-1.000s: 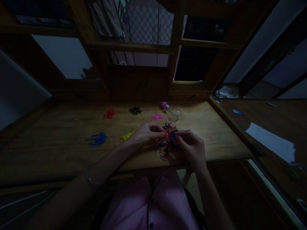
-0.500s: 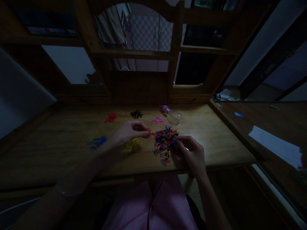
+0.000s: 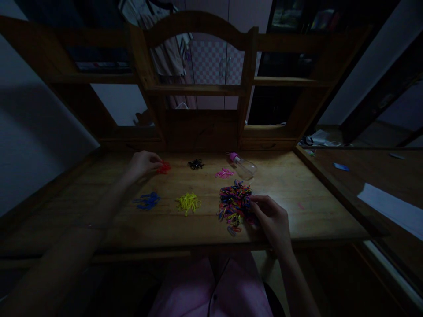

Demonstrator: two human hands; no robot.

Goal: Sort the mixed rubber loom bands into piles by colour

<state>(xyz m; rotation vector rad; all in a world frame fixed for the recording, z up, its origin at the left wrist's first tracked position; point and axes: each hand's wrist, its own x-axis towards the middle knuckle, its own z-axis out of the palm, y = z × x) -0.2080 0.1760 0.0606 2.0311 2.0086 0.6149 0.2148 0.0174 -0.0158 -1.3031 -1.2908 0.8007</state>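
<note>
My left hand (image 3: pixel 144 163) reaches to the far left, its fingertips pinched at the small pile of red rubber bands (image 3: pixel 164 167); a red rubber band appears to be between them. Close to the desk's front, my right hand (image 3: pixel 271 215) has thumb and forefinger closed on the right side of a heap of mixed-colour rubber bands (image 3: pixel 234 201). Separate piles lie around: blue bands (image 3: pixel 148 200), yellow bands (image 3: pixel 187 202), black bands (image 3: pixel 196 164) and pink bands (image 3: pixel 225 173). What exactly the right fingertips pinch is hard to see in the dim light.
A clear bottle with a pink cap (image 3: pixel 244 167) lies on its side behind the mixed heap. The wooden desk (image 3: pixel 109 176) backs onto a shelf unit (image 3: pixel 201 90). On a side surface at right are white papers (image 3: pixel 391 207) and a small blue packet (image 3: pixel 341 167).
My left hand has carried a red rubber band away from the mixed heap, leftward and back to the red pile. The right hand stays at the heap. The view has shifted a little.
</note>
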